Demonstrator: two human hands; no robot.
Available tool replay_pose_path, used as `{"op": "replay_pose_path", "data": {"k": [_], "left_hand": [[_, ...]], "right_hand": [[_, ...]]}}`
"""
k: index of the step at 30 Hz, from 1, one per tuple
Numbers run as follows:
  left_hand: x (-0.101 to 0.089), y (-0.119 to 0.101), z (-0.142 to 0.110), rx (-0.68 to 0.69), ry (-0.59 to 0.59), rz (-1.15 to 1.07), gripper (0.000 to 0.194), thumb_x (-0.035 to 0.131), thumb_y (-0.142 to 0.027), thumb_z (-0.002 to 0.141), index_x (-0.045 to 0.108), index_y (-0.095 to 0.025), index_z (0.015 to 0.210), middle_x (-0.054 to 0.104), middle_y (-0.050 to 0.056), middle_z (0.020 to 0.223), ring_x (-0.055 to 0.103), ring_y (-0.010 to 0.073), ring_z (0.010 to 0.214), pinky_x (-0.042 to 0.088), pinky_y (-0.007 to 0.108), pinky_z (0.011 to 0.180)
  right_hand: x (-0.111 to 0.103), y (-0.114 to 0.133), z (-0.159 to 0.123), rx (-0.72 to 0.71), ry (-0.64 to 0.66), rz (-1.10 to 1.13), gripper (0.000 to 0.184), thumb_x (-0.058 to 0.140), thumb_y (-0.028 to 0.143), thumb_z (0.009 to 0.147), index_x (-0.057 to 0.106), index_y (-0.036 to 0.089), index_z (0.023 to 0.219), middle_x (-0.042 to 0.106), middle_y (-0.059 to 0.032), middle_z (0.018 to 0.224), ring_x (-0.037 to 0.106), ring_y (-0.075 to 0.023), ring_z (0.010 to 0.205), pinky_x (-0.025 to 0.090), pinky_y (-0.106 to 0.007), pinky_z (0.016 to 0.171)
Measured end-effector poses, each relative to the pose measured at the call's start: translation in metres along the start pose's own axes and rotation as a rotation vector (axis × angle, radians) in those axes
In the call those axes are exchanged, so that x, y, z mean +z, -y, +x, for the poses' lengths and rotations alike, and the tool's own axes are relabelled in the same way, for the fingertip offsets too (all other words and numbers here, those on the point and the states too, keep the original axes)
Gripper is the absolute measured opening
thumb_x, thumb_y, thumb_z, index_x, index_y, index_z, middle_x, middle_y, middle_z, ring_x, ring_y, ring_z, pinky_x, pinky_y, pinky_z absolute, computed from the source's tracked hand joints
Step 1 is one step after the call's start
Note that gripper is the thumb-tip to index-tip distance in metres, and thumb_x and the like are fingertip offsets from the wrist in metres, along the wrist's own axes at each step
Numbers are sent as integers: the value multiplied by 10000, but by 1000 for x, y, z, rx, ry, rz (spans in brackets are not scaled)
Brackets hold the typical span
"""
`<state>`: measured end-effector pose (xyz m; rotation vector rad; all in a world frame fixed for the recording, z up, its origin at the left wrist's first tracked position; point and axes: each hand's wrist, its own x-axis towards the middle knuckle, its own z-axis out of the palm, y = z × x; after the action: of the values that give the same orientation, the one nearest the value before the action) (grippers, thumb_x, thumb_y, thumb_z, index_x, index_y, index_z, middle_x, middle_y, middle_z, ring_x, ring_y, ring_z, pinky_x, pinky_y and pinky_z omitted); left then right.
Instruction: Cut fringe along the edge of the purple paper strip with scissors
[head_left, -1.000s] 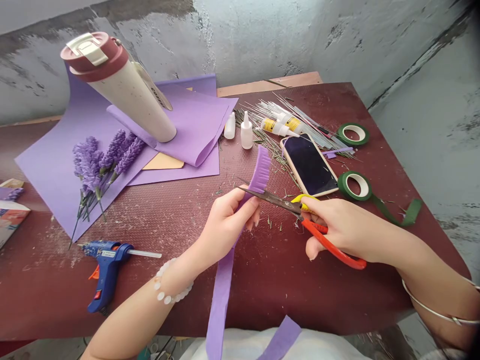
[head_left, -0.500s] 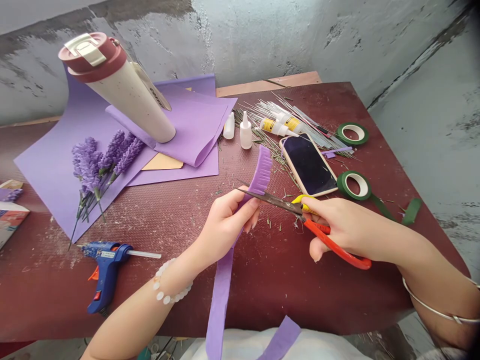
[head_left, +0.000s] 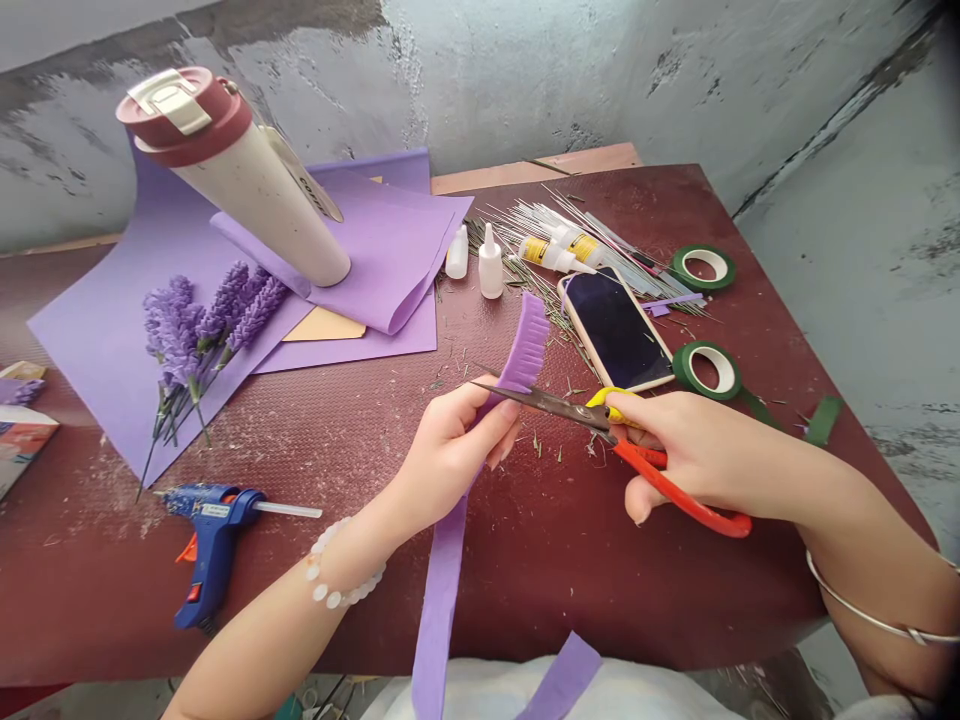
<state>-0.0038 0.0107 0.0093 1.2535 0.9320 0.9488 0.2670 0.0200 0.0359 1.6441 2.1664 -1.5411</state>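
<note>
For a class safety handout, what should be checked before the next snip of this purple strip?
1. Left hand holds the purple strip below its fringed end: ok.
2. Right hand has the scissors by the handles: ok.
3. Scissor tips clear of the left fingers: cannot tell; they overlap in this view, and contact is unclear.
4. Fringe cuts look even along the strip's edge: ok.
5. Phone lies apart from the blades: ok.
6. Glue gun is unplugged: cannot tell; its cord is hidden.
</note>
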Motion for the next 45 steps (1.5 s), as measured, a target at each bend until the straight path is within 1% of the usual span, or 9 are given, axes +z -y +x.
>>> {"op": "replay_pose_path", "data": {"k": [3,5,10,13,17,24,33,41,45], "left_hand": [[0,0,0,-11,-23,10,229,701,-264,1052,641,-214,837,572,-70,608,489,96,514,392,264,558],[0,0,0,-14,-30,10,239,696,-276,1055,633,-218,832,572,-72,606,489,95,513,392,261,555],[2,-1,0,-36,-56,10,259,721,-309,1053,630,-219,827,593,-66,623,506,97,520,417,261,564],[3,-2,0,-55,-91,40,313,746,-345,1053,616,-222,796,609,-56,636,519,97,524,431,262,570],[2,-4,0,-49,-95,54,306,749,-354,1052,616,-224,808,606,-59,624,520,100,524,432,260,574],[0,-5,-1,-42,-55,63,248,738,-327,1050,633,-223,852,571,-73,596,494,107,520,419,268,578],[2,-3,0,-53,-71,55,288,757,-358,1047,634,-220,828,579,-66,593,502,105,513,425,263,566],[2,-5,1,-76,-82,61,317,777,-382,1030,639,-217,797,599,-54,598,508,105,512,437,264,563],[1,-6,0,-81,-81,71,307,765,-366,1028,638,-215,792,608,-52,599,516,106,517,438,266,568]], "right_hand": [[1,5,-3,-9,-71,-40,549,956,509,754,444,313,786,503,118,642,490,-184,629,364,-329,630],[3,7,-3,-16,-106,-61,531,941,509,769,446,316,785,492,119,639,504,-186,626,362,-335,634],[7,5,-2,-38,-155,-91,540,895,638,827,460,321,785,518,109,614,526,-198,607,351,-345,620],[7,5,-2,-47,-161,-100,541,874,671,839,466,321,781,547,99,617,533,-202,596,359,-350,619],[6,5,-2,-39,-140,-88,504,882,595,829,461,321,784,552,97,626,548,-204,605,362,-344,619],[1,7,-2,16,-25,6,431,877,432,758,464,312,796,579,107,654,532,-192,642,375,-326,635],[5,6,-1,-26,-103,-46,493,866,543,818,429,317,781,639,90,662,627,-216,637,378,-341,615],[5,1,-1,-13,-3,-11,273,706,515,910,525,322,848,870,22,789,741,-286,712,451,-387,699],[3,1,-1,-18,4,-8,250,668,519,944,548,322,846,912,22,837,752,-297,739,465,-402,739]]}}
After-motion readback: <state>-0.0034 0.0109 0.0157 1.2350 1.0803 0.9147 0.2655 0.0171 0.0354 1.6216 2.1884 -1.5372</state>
